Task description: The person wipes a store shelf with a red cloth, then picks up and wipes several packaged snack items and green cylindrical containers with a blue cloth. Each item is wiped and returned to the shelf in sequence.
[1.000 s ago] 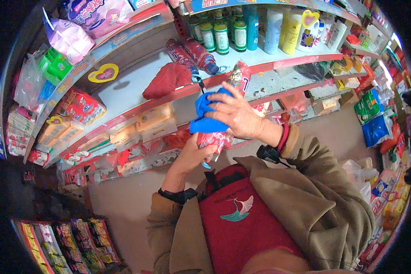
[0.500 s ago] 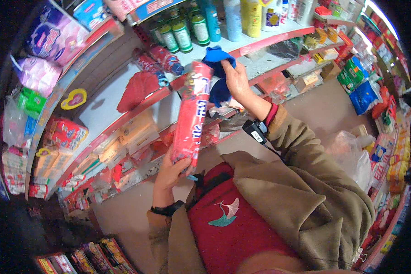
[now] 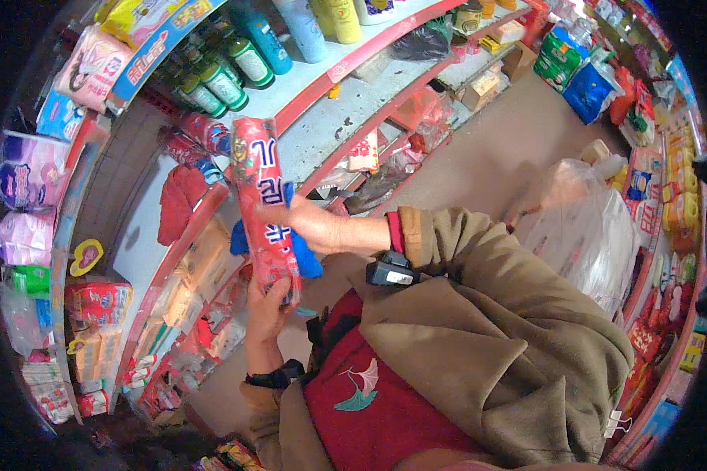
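Both hands on a long red packet

Left hand (image 3: 269, 302) is clenched round the lower end of the long red packet (image 3: 263, 208), holding it upright before the shelf's red front edge (image 3: 369, 67). Right hand (image 3: 314, 228) presses a blue cloth (image 3: 302, 255) against the packet's middle, fingers curled about the cloth. Green-capped bottles (image 3: 220, 78) stand on the shelf behind.

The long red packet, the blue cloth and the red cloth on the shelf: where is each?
long red packet (image 3: 261, 206), head view, middle of its printed front.
blue cloth (image 3: 307, 262), head view, lower fold below the right hand.
red cloth (image 3: 179, 202), head view, its middle.
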A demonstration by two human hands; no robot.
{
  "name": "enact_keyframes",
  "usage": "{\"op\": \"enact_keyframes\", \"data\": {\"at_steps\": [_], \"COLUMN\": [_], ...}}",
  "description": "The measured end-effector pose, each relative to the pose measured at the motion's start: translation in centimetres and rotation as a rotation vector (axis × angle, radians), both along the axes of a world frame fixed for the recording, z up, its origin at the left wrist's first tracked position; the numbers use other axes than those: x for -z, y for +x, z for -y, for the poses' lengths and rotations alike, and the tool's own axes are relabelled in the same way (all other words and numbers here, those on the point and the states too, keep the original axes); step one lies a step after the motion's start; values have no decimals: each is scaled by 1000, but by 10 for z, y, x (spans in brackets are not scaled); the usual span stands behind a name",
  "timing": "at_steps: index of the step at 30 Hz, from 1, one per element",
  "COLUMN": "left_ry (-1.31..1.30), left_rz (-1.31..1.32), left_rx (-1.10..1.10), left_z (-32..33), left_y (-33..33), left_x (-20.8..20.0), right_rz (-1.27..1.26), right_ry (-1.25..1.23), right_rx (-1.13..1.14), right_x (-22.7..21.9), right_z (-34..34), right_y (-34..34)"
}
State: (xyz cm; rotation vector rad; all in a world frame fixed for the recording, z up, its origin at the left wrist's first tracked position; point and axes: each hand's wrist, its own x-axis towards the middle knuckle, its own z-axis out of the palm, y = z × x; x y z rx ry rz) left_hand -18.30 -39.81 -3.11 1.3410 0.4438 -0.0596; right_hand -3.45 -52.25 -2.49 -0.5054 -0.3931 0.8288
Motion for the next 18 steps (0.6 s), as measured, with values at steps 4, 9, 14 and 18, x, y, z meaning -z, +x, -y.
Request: {"op": "enact_keyframes", "data": {"at_steps": [4, 9, 14, 18], "left_ry": [-5, 159, 577, 398], "left_rz": [-30, 17, -125, 112], "left_rx": [36, 238, 350, 103], "left_z": [0, 4, -34, -33], "left_y": [12, 20, 30, 36], "left_x": [2, 6, -9, -14], "right_rz": [130, 338, 791, 1018], "right_ry": [-259, -403, -438, -433], "right_rx": [-6, 119, 200, 210], "right_x": [18, 26, 39, 48], "right_z": [1, 12, 34, 41], "right_y": [-9, 1, 20, 27]}}
